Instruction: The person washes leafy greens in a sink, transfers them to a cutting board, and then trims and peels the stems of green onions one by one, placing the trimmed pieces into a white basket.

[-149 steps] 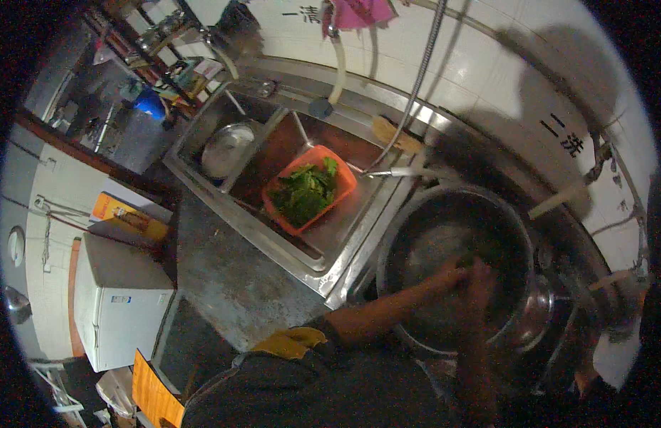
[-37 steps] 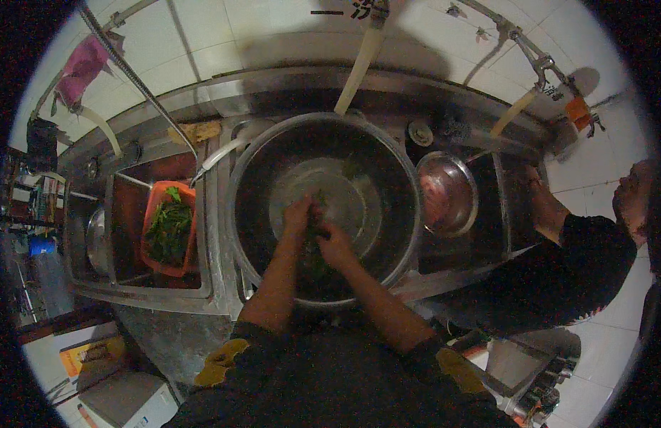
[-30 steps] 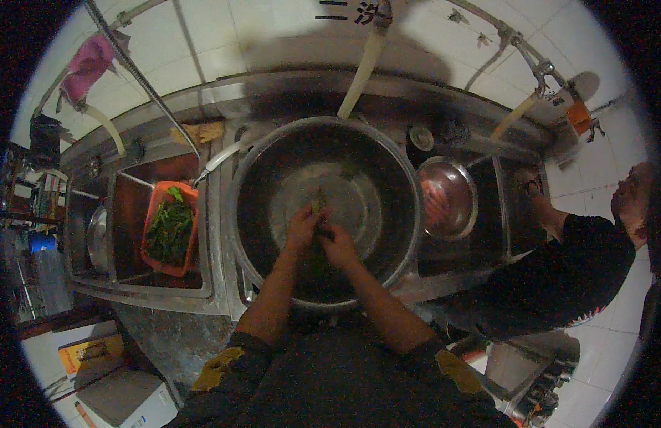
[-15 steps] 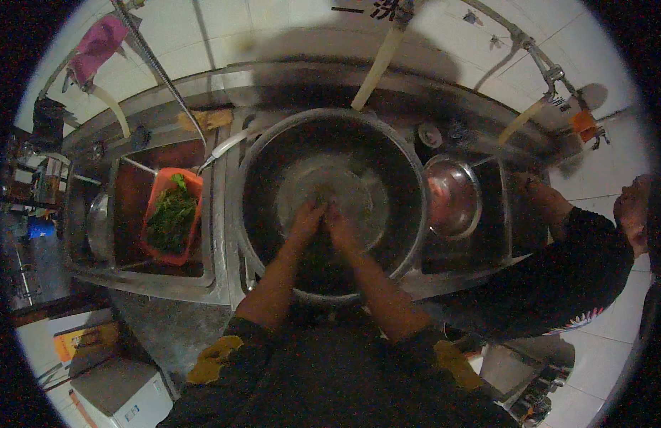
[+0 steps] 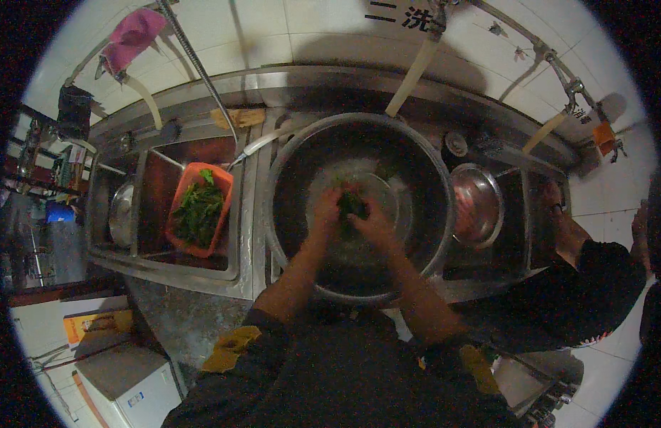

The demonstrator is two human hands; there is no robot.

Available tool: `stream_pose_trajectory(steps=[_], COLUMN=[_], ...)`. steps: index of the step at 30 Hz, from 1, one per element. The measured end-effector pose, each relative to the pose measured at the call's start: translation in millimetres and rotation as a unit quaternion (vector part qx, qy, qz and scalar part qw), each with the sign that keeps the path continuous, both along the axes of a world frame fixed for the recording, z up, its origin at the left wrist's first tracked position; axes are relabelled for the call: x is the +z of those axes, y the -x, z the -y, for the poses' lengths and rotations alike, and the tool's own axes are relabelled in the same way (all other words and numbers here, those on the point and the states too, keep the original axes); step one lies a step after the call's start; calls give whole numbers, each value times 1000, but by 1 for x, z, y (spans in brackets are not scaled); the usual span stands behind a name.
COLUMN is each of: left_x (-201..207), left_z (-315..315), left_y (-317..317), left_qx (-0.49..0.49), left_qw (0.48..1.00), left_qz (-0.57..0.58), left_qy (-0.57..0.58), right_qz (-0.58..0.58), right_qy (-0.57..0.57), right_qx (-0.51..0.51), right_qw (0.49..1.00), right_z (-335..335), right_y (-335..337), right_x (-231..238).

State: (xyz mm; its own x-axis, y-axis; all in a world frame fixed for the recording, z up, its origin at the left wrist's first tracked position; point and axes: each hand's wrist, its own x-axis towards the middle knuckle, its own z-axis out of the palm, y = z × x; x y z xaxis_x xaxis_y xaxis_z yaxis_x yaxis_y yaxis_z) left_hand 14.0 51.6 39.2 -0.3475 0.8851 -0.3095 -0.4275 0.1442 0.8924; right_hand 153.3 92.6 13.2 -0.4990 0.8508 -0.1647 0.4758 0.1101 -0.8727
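Both my hands are inside a large round metal basin (image 5: 288, 153) that has water in its bottom. Between them is a small bunch of dark leafy greens (image 5: 353, 205). My left hand (image 5: 329, 208) closes on the bunch from the left. My right hand (image 5: 375, 222) grips it from the right, with the thumb side toward the leaves. The fingertips are partly hidden by the greens and blurred by the dim light. A few loose green bits show in the water near the far side.
Left of the basin, an orange plastic basket (image 5: 226, 207) of leafy greens sits in a sink. A metal bowl (image 5: 496, 203) with something reddish stands in the right sink. Hoses (image 5: 416, 75) hang over the sinks. Another person's arm (image 5: 573, 235) reaches in at far right.
The view has swung, so the scene sits further right. My hands have moved slightly apart, and the dark green bunch now shows plainly between them.
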Motion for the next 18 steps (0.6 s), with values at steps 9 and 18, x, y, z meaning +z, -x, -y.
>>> stream_pose_trajectory(steps=[9, 18], left_x=[-61, -16], left_z=[7, -10], left_y=[-6, 18], left_qx=[104, 76], left_qw=[979, 980], left_qz=[45, 180], left_qy=[172, 36], right_qz=[132, -139], right_qy=[26, 419], right_qx=[-9, -37], right_qw=[991, 896], right_z=[13, 11], right_y=[-9, -3], right_x=[-47, 20])
